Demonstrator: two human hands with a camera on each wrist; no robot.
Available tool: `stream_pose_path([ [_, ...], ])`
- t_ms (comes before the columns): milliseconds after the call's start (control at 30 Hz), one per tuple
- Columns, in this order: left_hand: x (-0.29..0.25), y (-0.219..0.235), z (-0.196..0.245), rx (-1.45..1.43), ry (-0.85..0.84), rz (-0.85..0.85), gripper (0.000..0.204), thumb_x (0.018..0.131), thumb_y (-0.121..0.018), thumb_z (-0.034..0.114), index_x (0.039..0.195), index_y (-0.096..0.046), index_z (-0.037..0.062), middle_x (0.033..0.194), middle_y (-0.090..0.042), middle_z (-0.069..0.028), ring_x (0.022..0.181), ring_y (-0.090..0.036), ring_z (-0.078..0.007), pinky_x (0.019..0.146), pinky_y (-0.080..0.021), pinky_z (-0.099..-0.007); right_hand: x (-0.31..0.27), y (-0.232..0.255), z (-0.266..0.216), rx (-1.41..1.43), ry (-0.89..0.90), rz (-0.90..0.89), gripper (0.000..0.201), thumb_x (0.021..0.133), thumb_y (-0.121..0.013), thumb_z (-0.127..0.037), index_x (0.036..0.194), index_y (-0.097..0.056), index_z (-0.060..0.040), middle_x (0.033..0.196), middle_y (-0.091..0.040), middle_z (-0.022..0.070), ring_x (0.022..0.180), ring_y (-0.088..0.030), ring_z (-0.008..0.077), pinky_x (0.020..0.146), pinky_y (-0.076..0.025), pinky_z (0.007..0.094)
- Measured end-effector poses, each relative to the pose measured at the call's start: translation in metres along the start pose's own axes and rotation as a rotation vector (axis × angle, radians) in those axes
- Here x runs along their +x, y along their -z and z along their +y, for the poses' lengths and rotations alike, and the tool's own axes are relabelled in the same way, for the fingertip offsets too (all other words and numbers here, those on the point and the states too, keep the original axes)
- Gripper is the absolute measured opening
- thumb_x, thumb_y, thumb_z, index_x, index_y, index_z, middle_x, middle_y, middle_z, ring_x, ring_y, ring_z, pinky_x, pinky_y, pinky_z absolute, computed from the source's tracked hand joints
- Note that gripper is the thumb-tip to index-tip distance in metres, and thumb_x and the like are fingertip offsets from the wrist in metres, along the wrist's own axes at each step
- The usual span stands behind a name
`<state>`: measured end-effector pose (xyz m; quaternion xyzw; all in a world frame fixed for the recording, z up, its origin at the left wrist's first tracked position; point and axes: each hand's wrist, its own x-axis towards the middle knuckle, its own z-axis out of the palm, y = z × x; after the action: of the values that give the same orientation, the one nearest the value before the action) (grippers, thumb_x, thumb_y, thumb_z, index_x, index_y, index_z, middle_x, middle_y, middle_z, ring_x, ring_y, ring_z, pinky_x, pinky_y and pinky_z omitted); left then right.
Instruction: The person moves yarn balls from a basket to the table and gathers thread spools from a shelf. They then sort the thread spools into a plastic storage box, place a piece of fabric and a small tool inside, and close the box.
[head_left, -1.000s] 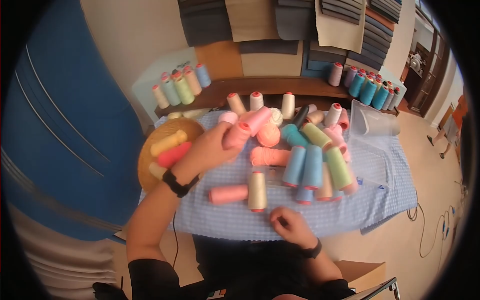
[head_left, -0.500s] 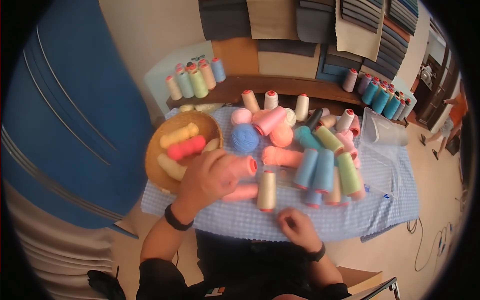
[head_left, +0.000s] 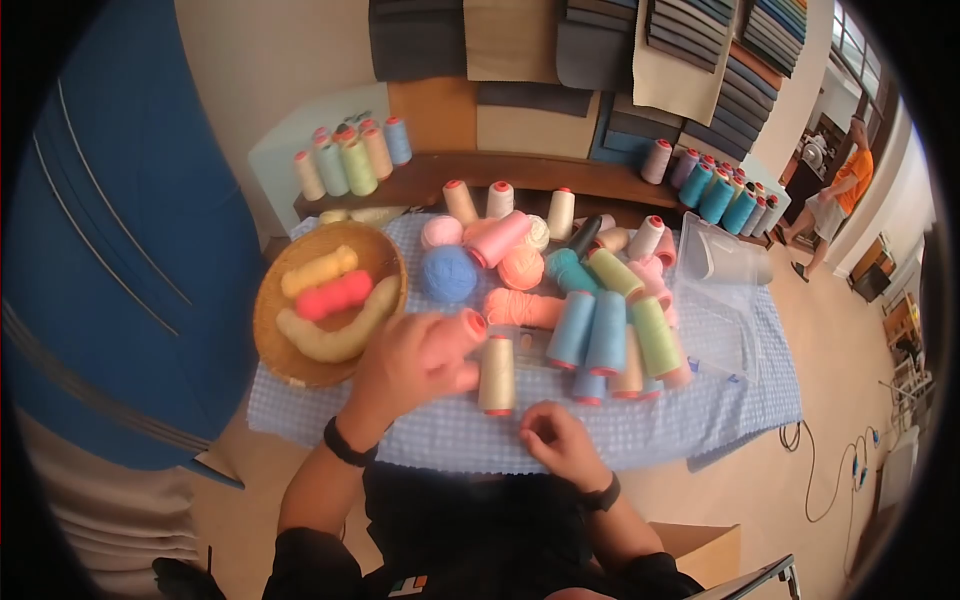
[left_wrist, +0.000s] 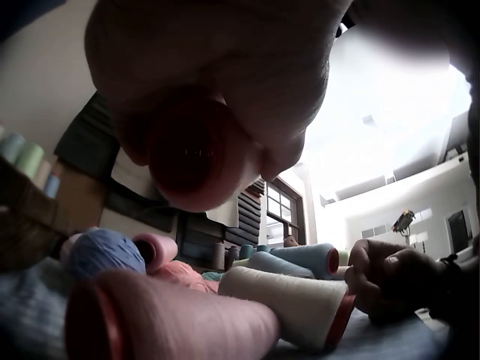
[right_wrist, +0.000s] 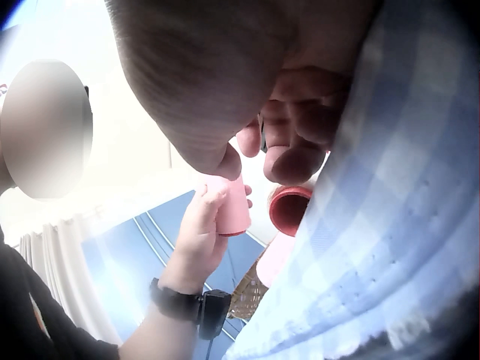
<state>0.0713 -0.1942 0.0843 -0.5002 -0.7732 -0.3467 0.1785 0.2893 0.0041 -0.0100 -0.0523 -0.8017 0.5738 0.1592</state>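
My left hand (head_left: 395,365) grips a pink thread cone (head_left: 455,333) above the front left of the table, its red end facing away from the palm. Below it, a second pink cone (left_wrist: 172,315) lies on its side on the cloth, partly hidden by the hand in the head view. Beside that stands a cream thread cone (head_left: 497,377). My right hand (head_left: 560,440) rests at the table's front edge with loosely curled fingers and holds nothing. A blue yarn ball (head_left: 450,274) sits behind the left hand.
A wicker basket (head_left: 262,335) with yarn skeins stands at the left. Blue and green cones (head_left: 607,335) pile up at centre right, beside a clear plastic box (head_left: 735,340). More cones (head_left: 352,165) line the back shelf (head_left: 540,178). A person (head_left: 848,190) walks at far right.
My left hand has brought the pink cone from over the back yarn balls toward the front, uncovering the blue ball. My right hand has stayed at the table edge.
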Motion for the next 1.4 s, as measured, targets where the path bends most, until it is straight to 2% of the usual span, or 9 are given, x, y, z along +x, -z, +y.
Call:
stream_pose_path([
  [300,0.008,-0.027,-0.030,-0.288,0.384,-0.133,0.063,0.087,-0.083,0.017,0.140,-0.051,0.0012,0.130,-0.065,-0.0207,0.120,-0.065,-0.0377,0.102,-0.053,-0.0473,0.002,0.003,-0.009,-0.105,0.002,-0.029,0.020,0.096,-0.077,-0.011,0.112,-0.067,-0.0041,0.096,-0.072,0.0091,0.080,-0.072,0.0188,0.073,-0.058,0.0325],
  [500,0.011,-0.040,-0.045,-0.137,0.230,-0.185,0.063,0.090,-0.078,0.012,0.144,-0.047,0.0013,0.139,-0.058,-0.0234,0.126,-0.063,-0.0382,0.108,-0.050,-0.0447,0.002,0.004,-0.015,-0.117,0.006,-0.040,0.020,0.096,-0.077,-0.010,0.112,-0.068,-0.0036,0.101,-0.073,0.0098,0.083,-0.074,0.0223,0.076,-0.059,0.0343],
  [700,0.002,-0.047,-0.053,-0.255,0.331,-0.151,0.061,0.091,-0.076,0.011,0.143,-0.046,-0.0003,0.138,-0.059,-0.0227,0.128,-0.062,-0.0363,0.110,-0.049,-0.0446,0.001,0.005,-0.013,-0.084,-0.037,-0.049,0.021,0.096,-0.077,-0.011,0.115,-0.068,-0.0055,0.097,-0.071,0.0085,0.079,-0.071,0.0211,0.072,-0.057,0.0341],
  [800,-0.002,-0.045,-0.052,-0.302,0.400,-0.155,0.067,0.091,-0.076,0.011,0.148,-0.043,-0.0020,0.142,-0.058,-0.0248,0.132,-0.061,-0.0366,0.112,-0.049,-0.0455,0.001,0.005,-0.016,-0.080,0.030,-0.041,0.025,0.095,-0.077,-0.006,0.117,-0.065,-0.0038,0.090,-0.064,0.0050,0.074,-0.062,0.0103,0.065,-0.051,0.0271],
  [900,-0.011,-0.047,-0.052,-0.246,0.367,-0.064,0.080,0.091,-0.078,0.013,0.157,-0.035,-0.0032,0.147,-0.055,-0.0280,0.137,-0.058,-0.0385,0.115,-0.048,-0.0463,0.006,0.021,-0.042,-0.173,0.141,-0.028,0.023,0.095,-0.078,-0.011,0.114,-0.067,-0.0053,0.095,-0.068,0.0094,0.077,-0.069,0.0217,0.069,-0.054,0.0353],
  [1000,-0.012,-0.044,-0.042,-0.223,0.369,-0.051,0.091,0.091,-0.079,0.017,0.164,-0.027,-0.0041,0.154,-0.049,-0.0310,0.145,-0.052,-0.0401,0.119,-0.044,-0.0474,0.028,0.043,-0.076,-0.393,0.294,-0.045,0.027,0.091,-0.080,-0.012,0.114,-0.067,-0.0066,0.097,-0.067,0.0099,0.083,-0.069,0.0259,0.073,-0.055,0.0392],
  [1200,-0.013,-0.006,0.001,-0.102,0.162,0.008,0.078,0.092,-0.078,0.017,0.159,-0.042,-0.0015,0.163,-0.042,-0.0278,0.153,-0.041,-0.0448,0.124,-0.037,-0.0506,0.079,0.060,-0.115,-0.820,0.415,-0.008,0.033,0.086,-0.083,-0.020,0.113,-0.068,-0.0084,0.107,-0.069,0.0109,0.102,-0.069,0.0321,0.091,-0.053,0.0455],
  [1300,-0.029,0.025,0.020,-0.193,0.072,0.005,0.058,0.093,-0.076,0.013,0.146,-0.057,-0.0001,0.156,-0.050,-0.0228,0.146,-0.049,-0.0428,0.120,-0.041,-0.0489,0.101,0.057,-0.118,-0.964,0.396,-0.043,0.035,0.087,-0.082,-0.025,0.114,-0.069,-0.0074,0.107,-0.069,0.0117,0.106,-0.069,0.0327,0.095,-0.053,0.0466],
  [1400,-0.064,0.032,0.017,-0.254,0.171,0.007,0.032,0.096,-0.073,0.009,0.126,-0.067,-0.0001,0.134,-0.066,-0.0179,0.123,-0.065,-0.0329,0.103,-0.052,-0.0419,0.133,0.056,-0.099,-1.016,0.400,-0.086,0.036,0.088,-0.078,-0.027,0.117,-0.069,-0.0059,0.113,-0.069,0.0134,0.111,-0.067,0.0344,0.096,-0.052,0.0469],
])
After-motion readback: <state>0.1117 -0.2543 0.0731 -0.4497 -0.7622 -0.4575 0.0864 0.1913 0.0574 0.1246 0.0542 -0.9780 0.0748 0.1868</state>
